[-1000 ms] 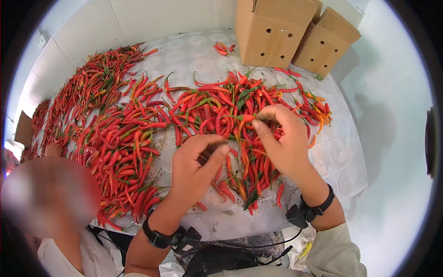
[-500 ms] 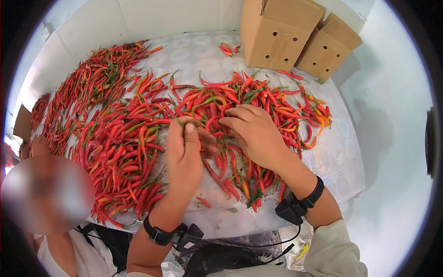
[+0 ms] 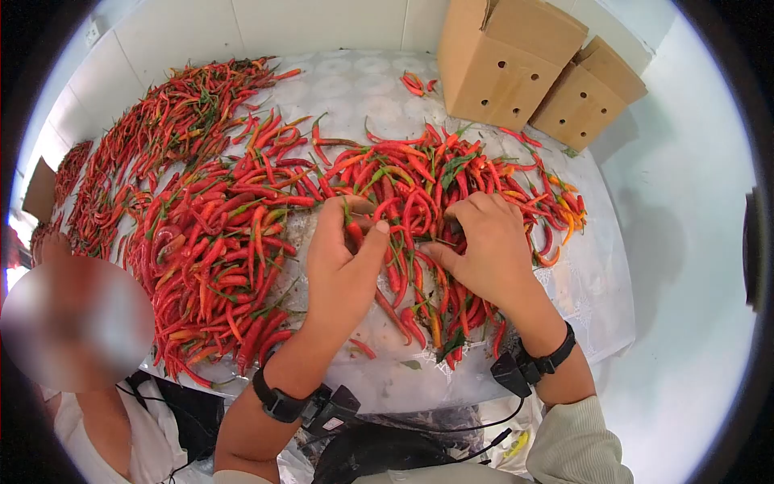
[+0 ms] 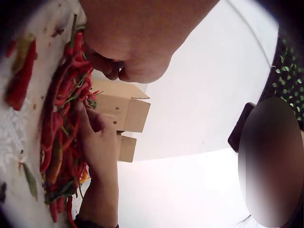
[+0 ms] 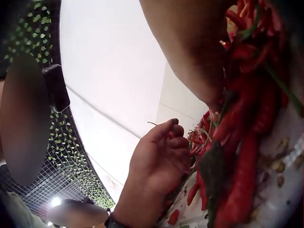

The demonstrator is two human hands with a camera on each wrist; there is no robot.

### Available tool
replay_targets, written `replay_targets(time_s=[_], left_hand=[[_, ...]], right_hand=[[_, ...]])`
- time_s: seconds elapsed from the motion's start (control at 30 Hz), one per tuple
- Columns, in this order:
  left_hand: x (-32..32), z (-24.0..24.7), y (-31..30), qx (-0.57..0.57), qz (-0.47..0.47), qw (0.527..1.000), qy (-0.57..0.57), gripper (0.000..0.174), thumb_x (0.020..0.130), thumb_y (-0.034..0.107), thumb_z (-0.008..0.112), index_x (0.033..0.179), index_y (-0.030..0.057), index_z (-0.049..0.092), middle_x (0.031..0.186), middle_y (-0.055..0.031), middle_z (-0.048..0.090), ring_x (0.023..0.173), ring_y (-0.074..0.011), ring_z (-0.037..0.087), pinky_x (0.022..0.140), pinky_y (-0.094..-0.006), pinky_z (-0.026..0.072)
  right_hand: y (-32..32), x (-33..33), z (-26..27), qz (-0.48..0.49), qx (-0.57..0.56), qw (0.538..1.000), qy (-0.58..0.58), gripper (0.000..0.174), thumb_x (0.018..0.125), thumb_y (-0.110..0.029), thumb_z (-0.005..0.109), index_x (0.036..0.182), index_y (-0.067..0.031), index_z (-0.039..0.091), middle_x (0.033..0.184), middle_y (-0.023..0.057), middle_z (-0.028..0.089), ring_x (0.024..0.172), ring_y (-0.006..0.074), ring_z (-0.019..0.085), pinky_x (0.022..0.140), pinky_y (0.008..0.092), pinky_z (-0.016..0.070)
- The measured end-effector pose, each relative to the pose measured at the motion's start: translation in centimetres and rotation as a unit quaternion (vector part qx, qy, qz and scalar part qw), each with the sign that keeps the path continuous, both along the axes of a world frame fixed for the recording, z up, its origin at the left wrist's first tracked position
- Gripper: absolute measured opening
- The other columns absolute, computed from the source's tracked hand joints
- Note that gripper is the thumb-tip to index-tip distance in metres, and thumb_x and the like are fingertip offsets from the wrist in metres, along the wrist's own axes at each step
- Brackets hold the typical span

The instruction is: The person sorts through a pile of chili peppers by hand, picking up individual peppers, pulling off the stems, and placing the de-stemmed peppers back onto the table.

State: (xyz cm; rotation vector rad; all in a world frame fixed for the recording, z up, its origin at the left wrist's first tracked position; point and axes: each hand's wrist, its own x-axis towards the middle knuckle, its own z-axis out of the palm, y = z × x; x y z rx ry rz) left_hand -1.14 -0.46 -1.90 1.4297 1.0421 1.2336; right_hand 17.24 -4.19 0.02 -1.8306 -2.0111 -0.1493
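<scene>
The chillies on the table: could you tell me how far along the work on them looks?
Done, seemingly: a wide spread of chillies lies to the left. In hand: the left hand pinches one chilli, the right hand curls into the near pile. Left: that pile is large, and cardboard boxes stand behind it.

Two cardboard boxes [image 3: 516, 64] with round holes stand upper right; a white embossed tablecloth [image 3: 592, 278] spreads below them.
</scene>
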Motion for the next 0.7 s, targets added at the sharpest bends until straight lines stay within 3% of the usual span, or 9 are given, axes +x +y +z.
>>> replay_targets(time_s=[0.17,0.27,0.37,0.47,0.57,0.7], left_hand=[[0.1,0.1,-0.1,-0.033,-0.026,0.999,-0.017,0.021,0.086,0.009,0.06,0.102,-0.0004,0.051,0.085,-0.005,0.056,0.072,-0.0087,0.052,0.065,-0.0253,0.0447],[0.1,-0.4,0.0,-0.008,-0.027,1.0,0.014,0.016,0.088,0.006,0.059,0.103,0.0046,0.052,0.082,0.0014,0.053,0.064,-0.0027,0.046,0.053,-0.0178,0.0382],[-0.1,-0.2,0.1,-0.035,-0.047,0.998,0.009,0.014,0.088,0.006,0.06,0.1,0.0038,0.054,0.08,0.0014,0.053,0.066,-0.0036,0.047,0.057,-0.0188,0.0405],[0.0,-0.1,-0.1,0.004,-0.055,0.998,0.018,0.014,0.086,0.007,0.063,0.097,0.0028,0.056,0.082,0.001,0.055,0.072,-0.0051,0.051,0.066,-0.0209,0.0437],[0.1,0.2,-0.3,-0.001,-0.084,0.996,0.024,0.017,0.084,0.009,0.067,0.097,0.0024,0.057,0.085,0.0008,0.057,0.078,-0.0069,0.054,0.073,-0.0233,0.045],[0.1,-0.4,-0.3,0.092,-0.087,0.99,0.062,0.027,0.084,0.012,0.069,0.105,0.0014,0.058,0.091,-0.0021,0.059,0.084,-0.0092,0.056,0.075,-0.0244,0.0455]], right_hand=[[0.2,0.3,-0.5,0.008,-0.012,1.0,0.011,0.027,0.069,-0.024,0.073,0.087,-0.007,0.062,0.088,0.0096,0.059,0.093,0.0281,0.055,0.084,0.0419,0.0404],[0.1,0.9,-0.5,0.008,-0.021,0.999,0.023,0.021,0.072,-0.02,0.07,0.086,-0.0067,0.062,0.087,0.0112,0.062,0.09,0.0294,0.057,0.081,0.0423,0.0422],[0.1,1.3,-0.5,-0.01,-0.009,0.991,0.133,0.019,0.073,-0.015,0.068,0.088,-0.0055,0.062,0.088,0.013,0.064,0.084,0.0315,0.059,0.079,0.0434,0.0445],[-0.1,1.5,-0.5,0.0,0.079,0.98,0.185,0.019,0.075,-0.011,0.067,0.093,-0.0042,0.063,0.09,0.0131,0.064,0.082,0.0301,0.062,0.079,0.0397,0.0469],[-0.5,1.1,0.7,0.038,0.049,0.945,0.322,0.018,0.08,-0.008,0.064,0.097,-0.0028,0.063,0.088,0.0106,0.065,0.085,0.0228,0.063,0.082,0.0335,0.0472],[-0.5,1.4,0.9,0.116,0.022,0.877,0.467,0.018,0.087,-0.007,0.061,0.103,-0.0014,0.059,0.094,0.0061,0.064,0.091,0.0138,0.06,0.083,0.0284,0.0472]])
